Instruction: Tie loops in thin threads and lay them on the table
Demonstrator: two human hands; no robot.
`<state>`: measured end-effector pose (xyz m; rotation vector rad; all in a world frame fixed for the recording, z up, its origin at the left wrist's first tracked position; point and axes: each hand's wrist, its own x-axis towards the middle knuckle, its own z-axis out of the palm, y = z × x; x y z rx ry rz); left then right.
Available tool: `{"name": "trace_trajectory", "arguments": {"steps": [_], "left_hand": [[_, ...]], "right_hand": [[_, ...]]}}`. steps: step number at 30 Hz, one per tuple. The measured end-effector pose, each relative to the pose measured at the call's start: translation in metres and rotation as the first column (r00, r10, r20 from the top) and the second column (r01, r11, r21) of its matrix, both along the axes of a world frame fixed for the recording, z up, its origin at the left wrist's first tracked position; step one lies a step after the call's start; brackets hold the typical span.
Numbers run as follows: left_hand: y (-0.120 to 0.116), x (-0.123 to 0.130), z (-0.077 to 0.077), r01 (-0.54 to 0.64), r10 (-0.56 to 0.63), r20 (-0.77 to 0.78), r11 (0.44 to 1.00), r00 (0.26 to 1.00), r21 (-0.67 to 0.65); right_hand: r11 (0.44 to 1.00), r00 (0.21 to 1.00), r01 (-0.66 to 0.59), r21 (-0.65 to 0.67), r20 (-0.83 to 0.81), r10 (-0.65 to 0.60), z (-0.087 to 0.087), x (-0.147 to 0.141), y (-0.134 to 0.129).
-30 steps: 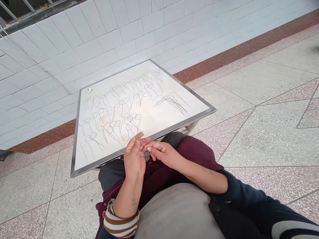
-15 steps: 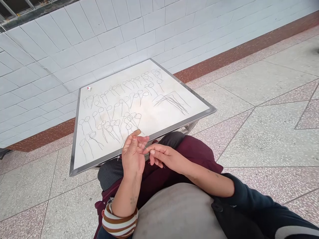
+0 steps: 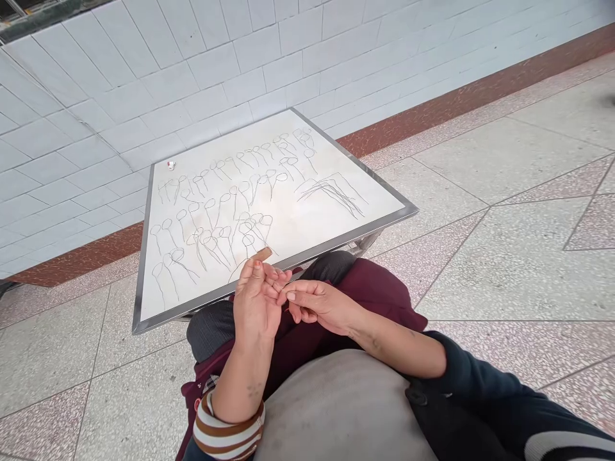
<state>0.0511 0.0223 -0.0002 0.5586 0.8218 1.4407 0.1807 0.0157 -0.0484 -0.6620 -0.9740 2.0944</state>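
The right hand [image 3: 319, 304] was closed in a pinch, a thin wire [image 3: 282, 289] caught between its thumb and forefinger. The left hand [image 3: 257, 301] was just beside it, palm turned up and toward the wearer, fingers bent; the wire ran across to these fingers, but it was too fine to tell whether they gripped it. A tan strip [image 3: 263, 254] showed just beyond the left hand's fingertips, whether worn or held could not be told.

Both hands were at the near edge of a white worktop [image 3: 288, 221] with a grey metal rim. Ahead of the left hand, and off to its left, looped wires [image 3: 247, 222] lay in uneven rows, each with a round eye and a long tail; some overlapped. Ahead of the right hand, a loose sheaf of straighter wires [image 3: 331, 192] lay crossed over one another. Well beyond the left hand, near the far left corner, was a small white and red object [image 3: 172, 165].

A striped cuff [image 3: 228, 426] was folded back below the left hand; a dark sleeve [image 3: 480, 368] covered the upper part of the right arm. Maroon cloth [image 3: 389, 298] lay beneath the right hand.
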Motion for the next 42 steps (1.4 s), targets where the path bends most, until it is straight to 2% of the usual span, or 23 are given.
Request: {"name": "trace_trajectory", "arguments": {"steps": [6,18,21,25,28,32,34,35,36,39,42], "left_hand": [[0.001,-0.003,-0.002,-0.023,0.024,0.008,0.999,1.0,-0.045],[0.004,-0.01,-0.002,-0.114,0.114,0.012,0.993,0.993,0.011],[0.004,-0.009,-0.004,-0.111,0.111,-0.005,0.994,0.994,0.023],[0.01,-0.005,-0.007,-0.085,0.086,-0.029,0.996,0.996,0.031],[0.015,0.0,-0.007,0.012,-0.011,-0.083,1.0,0.997,0.004],[0.012,0.005,-0.013,0.191,-0.212,-0.19,0.974,0.959,-0.122],[0.007,0.004,-0.023,0.271,-0.305,-0.199,0.945,0.931,-0.181],[0.005,0.002,-0.029,0.306,-0.347,-0.191,0.927,0.918,-0.215],[0.003,0.0,-0.036,0.319,-0.367,-0.179,0.915,0.913,-0.248],[0.0,-0.007,-0.055,0.268,-0.333,-0.171,0.909,0.927,-0.318],[0.0,-0.012,-0.066,0.204,-0.279,-0.185,0.917,0.942,-0.343]], "right_hand": [[0.999,0.999,0.013,0.045,0.052,-0.015,-0.005,0.001,-0.001],[0.992,0.984,-0.016,0.127,0.179,-0.007,-0.001,0.01,-0.008],[0.981,0.97,-0.05,0.188,0.242,0.003,-0.001,0.012,-0.007],[0.952,0.941,0.003,0.307,0.321,-0.107,-0.003,0.011,-0.006],[0.935,0.909,0.105,0.34,0.348,-0.229,-0.007,0.013,-0.001],[0.869,0.811,0.337,0.362,0.356,-0.463,-0.017,0.038,0.034],[0.832,0.707,0.408,0.375,0.447,-0.548,-0.023,0.062,0.062],[0.83,0.633,0.416,0.372,0.536,-0.558,-0.025,0.075,0.077],[0.828,0.592,0.422,0.368,0.58,-0.559,-0.028,0.088,0.092],[0.829,0.496,0.426,0.363,0.672,-0.55,-0.035,0.118,0.129],[0.841,0.401,0.392,0.372,0.754,-0.52,-0.042,0.128,0.15]]}}
